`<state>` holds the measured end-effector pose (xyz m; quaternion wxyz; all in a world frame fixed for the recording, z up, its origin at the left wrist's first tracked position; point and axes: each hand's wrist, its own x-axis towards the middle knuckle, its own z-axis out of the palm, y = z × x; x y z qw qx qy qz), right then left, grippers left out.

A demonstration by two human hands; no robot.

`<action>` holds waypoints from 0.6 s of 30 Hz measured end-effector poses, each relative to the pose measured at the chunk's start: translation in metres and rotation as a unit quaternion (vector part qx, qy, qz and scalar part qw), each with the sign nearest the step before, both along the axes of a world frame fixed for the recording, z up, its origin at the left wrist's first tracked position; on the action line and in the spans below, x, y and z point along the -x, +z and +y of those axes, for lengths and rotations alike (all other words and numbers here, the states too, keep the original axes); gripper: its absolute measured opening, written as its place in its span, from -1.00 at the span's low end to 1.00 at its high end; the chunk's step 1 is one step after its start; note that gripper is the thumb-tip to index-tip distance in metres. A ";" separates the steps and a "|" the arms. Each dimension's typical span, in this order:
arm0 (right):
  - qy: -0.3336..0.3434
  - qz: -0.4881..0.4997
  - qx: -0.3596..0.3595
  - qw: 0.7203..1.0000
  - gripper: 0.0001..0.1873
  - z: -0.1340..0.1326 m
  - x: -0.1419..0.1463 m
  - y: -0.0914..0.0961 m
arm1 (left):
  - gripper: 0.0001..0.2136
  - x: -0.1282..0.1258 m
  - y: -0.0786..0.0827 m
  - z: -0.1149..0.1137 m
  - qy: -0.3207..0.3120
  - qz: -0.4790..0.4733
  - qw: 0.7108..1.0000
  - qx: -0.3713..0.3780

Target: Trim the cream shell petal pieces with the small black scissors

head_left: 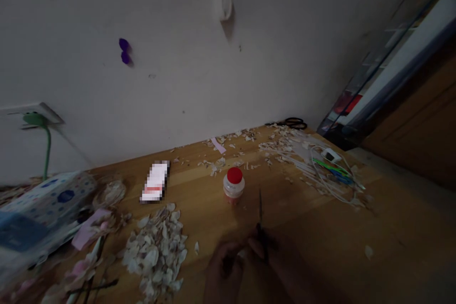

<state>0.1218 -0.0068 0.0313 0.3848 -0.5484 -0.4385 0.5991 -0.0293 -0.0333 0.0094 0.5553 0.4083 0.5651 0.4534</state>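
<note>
My right hand is closed around a pair of dark-handled scissors, blades pointing away from me toward the wall. Close beside it, my left hand has its fingers pinched together. A small pale bit shows between the two hands, too dim to name. Just beyond my hands stands a clear jar with a red lid, upright on the wooden table. To the left lies a heap of whitish petal-like flakes.
A phone lies behind the heap. A tissue pack and craft bits crowd the left edge. White cable and green-and-blue tools lie at right. Black-handled scissors rest by the wall, among scattered flakes.
</note>
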 end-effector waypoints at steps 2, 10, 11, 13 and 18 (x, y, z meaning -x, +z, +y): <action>-0.004 -0.015 -0.033 0.999 -0.65 -0.005 -0.001 0.006 | -0.83 -0.002 0.000 0.000 0.030 -0.126 0.989 0.073; 0.155 -0.082 -0.199 0.964 -0.79 -0.016 -0.014 0.008 | -0.77 -0.009 0.020 -0.002 0.022 -0.359 0.920 0.153; 0.167 -0.092 -0.217 0.957 -0.78 -0.015 -0.017 0.007 | -0.79 -0.009 0.021 -0.003 0.026 -0.345 0.925 0.156; 0.174 -0.110 -0.243 0.948 -0.77 -0.013 -0.020 0.004 | -0.85 -0.009 0.022 -0.004 0.026 -0.307 0.938 0.157; 0.162 -0.149 -0.224 0.949 -0.79 -0.012 -0.017 0.002 | -0.85 -0.008 0.025 -0.005 -0.007 -0.172 0.978 0.119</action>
